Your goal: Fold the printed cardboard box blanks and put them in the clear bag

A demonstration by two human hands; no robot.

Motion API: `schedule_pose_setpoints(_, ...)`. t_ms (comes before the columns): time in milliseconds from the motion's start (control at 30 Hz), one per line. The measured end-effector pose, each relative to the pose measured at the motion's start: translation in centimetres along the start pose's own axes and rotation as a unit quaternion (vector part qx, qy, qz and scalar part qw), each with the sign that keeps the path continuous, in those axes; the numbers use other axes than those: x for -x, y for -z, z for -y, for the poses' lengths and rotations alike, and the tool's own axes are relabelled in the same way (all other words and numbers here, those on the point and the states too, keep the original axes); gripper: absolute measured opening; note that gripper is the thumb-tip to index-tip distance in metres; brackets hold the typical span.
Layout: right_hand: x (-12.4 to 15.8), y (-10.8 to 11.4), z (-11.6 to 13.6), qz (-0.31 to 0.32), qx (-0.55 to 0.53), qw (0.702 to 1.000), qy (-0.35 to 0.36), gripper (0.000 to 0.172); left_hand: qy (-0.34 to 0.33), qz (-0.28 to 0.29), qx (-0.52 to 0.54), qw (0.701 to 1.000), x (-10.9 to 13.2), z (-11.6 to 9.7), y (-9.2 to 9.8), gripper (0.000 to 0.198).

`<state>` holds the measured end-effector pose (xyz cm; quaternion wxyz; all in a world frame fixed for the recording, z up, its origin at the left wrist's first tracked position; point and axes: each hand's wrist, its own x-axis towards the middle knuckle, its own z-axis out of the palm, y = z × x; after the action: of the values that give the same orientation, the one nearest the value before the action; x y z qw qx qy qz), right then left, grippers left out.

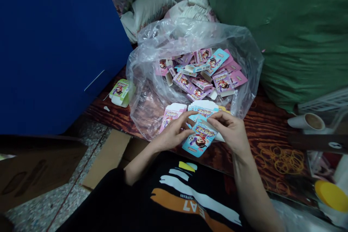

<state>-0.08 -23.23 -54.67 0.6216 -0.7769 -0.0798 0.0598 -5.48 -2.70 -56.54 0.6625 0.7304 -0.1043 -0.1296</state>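
Note:
Near the table's front edge, a light-blue printed carton (200, 139) with a cartoon figure is held between my hands. My left hand (174, 130) pinches its left side between thumb and fingers. At the carton's upper right edge, my right hand (228, 128) has thumb and fingers closed on it by the top. Just behind lie a stack of flat blue cartons (203, 106) and a stack of flat pink cartons (174, 110). A clear plastic bag (152, 94) lies open beyond them, with pink, purple and blue cartons (199, 72) heaped inside.
Green cartons (119, 92) lie left of the bag on the dark wooden table (111, 108). To the right are a paper cup (307, 121) and yellow rubber bands (282, 159). A blue panel (59, 50) and a large green sack (285, 36) flank the table. Cardboard (107, 157) stands at front left.

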Motion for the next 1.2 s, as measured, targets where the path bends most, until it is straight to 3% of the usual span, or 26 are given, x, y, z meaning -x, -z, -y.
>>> schedule_pose_setpoints(167, 0.3, 0.4, -0.1, 0.050, 0.031, 0.998, 0.025, 0.017, 0.027, -0.026, 0.057, 0.998, -0.1, 0.4, -0.4, 0.055)
schedule_pose_setpoints(300, 1.5, 0.5, -0.6, 0.052, 0.022, 0.997, 0.047, 0.015, 0.036, -0.048, 0.082, 0.995, 0.0, 0.6, -0.6, 0.055)
schedule_pose_setpoints(500, 3.5, 1.0, -1.5, 0.081, 0.022, 0.995, 0.048, 0.015, -0.010, 0.021, 0.021, 1.000, 0.0, 1.0, -0.1, 0.026)
schedule_pose_setpoints(600, 2.2, 1.4, -1.7, 0.118, 0.012, 0.993, 0.016, 0.019, 0.012, 0.022, 0.051, 0.998, -0.4, 1.1, -0.1, 0.032)
schedule_pose_setpoints(700, -1.6, 1.9, -1.2, 0.026, -0.019, 0.999, 0.002, 0.027, 0.031, -0.081, 0.149, 0.985, -1.1, 0.9, 0.1, 0.063)
schedule_pose_setpoints(800, -5.5, 2.8, -0.5, -0.120, -0.042, 0.989, 0.071, 0.048, 0.003, -0.237, 0.191, 0.952, -1.7, 0.7, 0.6, 0.081)
schedule_pose_setpoints(867, -6.3, 3.4, -0.5, -0.136, 0.006, 0.983, 0.122, 0.057, 0.005, -0.289, 0.191, 0.938, -1.7, 0.9, 1.1, 0.082)
schedule_pose_setpoints(933, -5.4, 3.6, -1.4, -0.084, 0.120, 0.979, 0.145, 0.054, 0.026, -0.298, 0.196, 0.934, -1.5, 1.3, 1.3, 0.078)
schedule_pose_setpoints(1033, -2.5, 3.0, -3.9, 0.027, 0.310, 0.941, 0.132, 0.052, 0.059, -0.274, 0.202, 0.938, -1.4, 1.9, 1.0, 0.062)
schedule_pose_setpoints(1133, -0.9, 2.1, -6.2, 0.056, 0.408, 0.904, 0.110, 0.058, 0.062, -0.227, 0.199, 0.951, -1.8, 2.0, 0.1, 0.048)
schedule_pose_setpoints(1200, -1.2, 1.7, -6.8, 0.061, 0.423, 0.897, 0.114, 0.057, 0.055, -0.201, 0.185, 0.960, -2.2, 1.7, -0.4, 0.043)
